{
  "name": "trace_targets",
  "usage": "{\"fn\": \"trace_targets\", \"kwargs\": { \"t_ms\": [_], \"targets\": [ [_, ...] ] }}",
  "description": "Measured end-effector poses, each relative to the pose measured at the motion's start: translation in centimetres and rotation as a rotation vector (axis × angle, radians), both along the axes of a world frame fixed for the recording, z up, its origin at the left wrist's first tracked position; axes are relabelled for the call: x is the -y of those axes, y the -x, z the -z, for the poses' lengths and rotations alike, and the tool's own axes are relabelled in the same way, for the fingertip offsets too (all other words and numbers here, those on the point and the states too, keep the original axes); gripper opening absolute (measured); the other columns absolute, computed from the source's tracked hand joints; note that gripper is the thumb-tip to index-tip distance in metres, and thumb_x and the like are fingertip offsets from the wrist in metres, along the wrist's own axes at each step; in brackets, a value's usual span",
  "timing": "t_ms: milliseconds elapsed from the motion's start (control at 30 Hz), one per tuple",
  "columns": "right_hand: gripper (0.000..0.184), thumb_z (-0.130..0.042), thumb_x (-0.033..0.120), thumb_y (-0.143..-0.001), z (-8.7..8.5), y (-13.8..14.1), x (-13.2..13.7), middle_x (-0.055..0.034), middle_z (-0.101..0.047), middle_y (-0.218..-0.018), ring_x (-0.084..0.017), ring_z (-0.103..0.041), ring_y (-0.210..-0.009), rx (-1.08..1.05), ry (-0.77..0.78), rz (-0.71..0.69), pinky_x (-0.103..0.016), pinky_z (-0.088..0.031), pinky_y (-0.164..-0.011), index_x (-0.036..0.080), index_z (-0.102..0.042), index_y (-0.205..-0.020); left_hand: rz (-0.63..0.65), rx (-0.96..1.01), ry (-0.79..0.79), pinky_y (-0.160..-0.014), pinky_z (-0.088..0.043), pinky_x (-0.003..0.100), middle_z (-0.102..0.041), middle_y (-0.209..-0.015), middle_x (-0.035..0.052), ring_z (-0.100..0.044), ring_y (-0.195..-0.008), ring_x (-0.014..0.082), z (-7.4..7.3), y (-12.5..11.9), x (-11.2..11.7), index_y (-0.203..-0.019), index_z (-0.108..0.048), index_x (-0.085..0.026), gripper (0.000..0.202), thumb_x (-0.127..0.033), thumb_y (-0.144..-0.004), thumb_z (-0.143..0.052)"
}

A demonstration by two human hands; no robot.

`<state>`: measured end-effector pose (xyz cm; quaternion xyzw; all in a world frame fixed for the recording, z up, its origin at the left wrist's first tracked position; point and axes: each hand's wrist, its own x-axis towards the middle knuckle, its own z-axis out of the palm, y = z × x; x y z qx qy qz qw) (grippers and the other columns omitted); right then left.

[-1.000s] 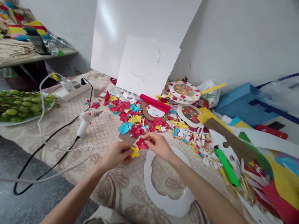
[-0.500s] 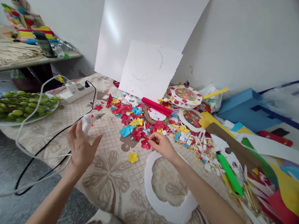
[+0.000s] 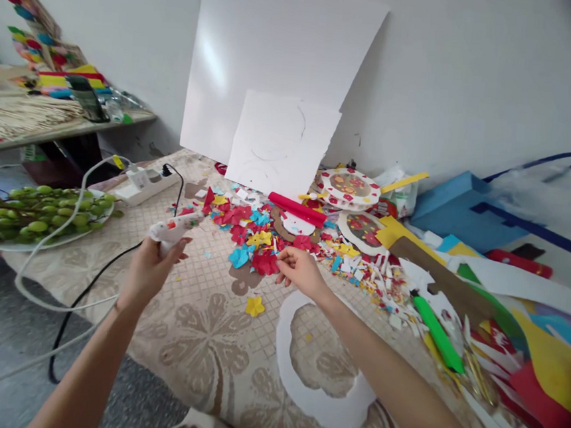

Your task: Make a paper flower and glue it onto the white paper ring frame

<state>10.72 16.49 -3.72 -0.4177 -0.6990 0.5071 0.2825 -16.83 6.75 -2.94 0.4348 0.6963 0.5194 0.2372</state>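
Note:
My left hand [image 3: 151,265] is wrapped around the handle of a white glue gun [image 3: 171,229], its nozzle pointing right over the patterned tablecloth. My right hand [image 3: 300,273] pinches at the edge of a red paper flower [image 3: 266,263], which blends with the pile behind, so its outline is hard to make out. Below, a yellow paper flower [image 3: 255,306] lies alone on the cloth. A white scalloped paper ring [image 3: 285,360] lies flat, partly beneath my right forearm. Blue paper flowers [image 3: 240,256] and other coloured ones sit in the pile.
A plate of green grapes [image 3: 38,216] and a power strip [image 3: 142,188] stand at left, with cables nearby. A red roll [image 3: 296,209] lies behind the flowers. Decorated round fans [image 3: 350,185], a green cutter [image 3: 439,334], scissors [image 3: 476,370] and paper scraps occupy the right.
My left hand has closed around the glue gun and raised it, turning its nozzle rightward. My right hand has shifted slightly, and the red flower at its fingertips has moved off its spot.

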Motion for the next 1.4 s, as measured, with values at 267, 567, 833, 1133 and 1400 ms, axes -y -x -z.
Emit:
{"fn": "trace_targets", "kwargs": {
  "t_ms": [267, 567, 833, 1133, 1400],
  "targets": [
    [0.015, -0.057, 0.03, -0.074, 0.9, 1.1, -0.1, 0.003, -0.06, -0.054, -0.017, -0.069, -0.053, -0.094, 0.081, 0.01, -0.018, -0.048, -0.038, 0.018, -0.048, -0.078, 0.306, -0.291, 0.005, -0.053, -0.041, 0.027, -0.058, -0.07, 0.002, -0.052, -0.058, 0.0145, -1.4, -5.4, 2.5, -0.091, -0.057, -0.017, 0.031, -0.046, -0.085, -0.047],
    [0.01, -0.055, 0.025, -0.075, 0.4, 0.8, 0.6, 0.0039, -0.06, -0.056, -0.016, -0.069, -0.054, -0.094, 0.051, 0.05, -0.018, -0.048, -0.039, 0.018, -0.048, -0.079, 0.304, -0.654, -0.004, -0.051, -0.039, 0.028, -0.059, -0.065, 0.0021, -0.059, -0.056, 0.0192, -0.1, -7.4, 2.9, -0.087, -0.047, -0.02, 0.021, -0.039, -0.09, -0.039],
    [0.008, -0.054, 0.023, -0.076, 0.3, 0.7, 0.8, 0.004, -0.06, -0.056, -0.016, -0.068, -0.052, -0.104, 0.038, 0.056, -0.017, -0.047, -0.038, 0.018, -0.049, -0.079, 0.325, -0.703, -0.012, -0.052, -0.04, 0.028, -0.065, -0.074, 0.0059, -0.064, -0.062, 0.0213, -0.3, -8.3, 2.8, -0.105, -0.044, -0.016, 0.027, -0.038, -0.093, -0.034],
    [0.01, -0.053, 0.025, -0.077, 0.3, 0.3, 0.7, 0.0032, -0.061, -0.058, -0.015, -0.068, -0.053, -0.092, 0.013, 0.046, -0.017, -0.047, -0.039, 0.017, -0.05, -0.082, 0.382, -0.764, -0.077, -0.049, -0.039, 0.027, -0.063, -0.068, 0.0048, -0.062, -0.057, 0.0205, -0.7, -8.5, 3.0, -0.095, -0.045, -0.017, 0.025, -0.038, -0.094, -0.031],
    [0.009, -0.053, 0.026, -0.077, 0.3, 0.2, 0.9, 0.0042, -0.059, -0.057, -0.016, -0.069, -0.054, -0.083, 0.024, 0.03, -0.017, -0.047, -0.04, 0.018, -0.049, -0.079, 0.33, -0.773, -0.046, -0.049, -0.039, 0.026, -0.063, -0.068, 0.003, -0.063, -0.058, 0.0196, -0.8, -8.2, 3.3, -0.101, -0.045, -0.018, 0.025, -0.038, -0.095, -0.03]
  ]
}}
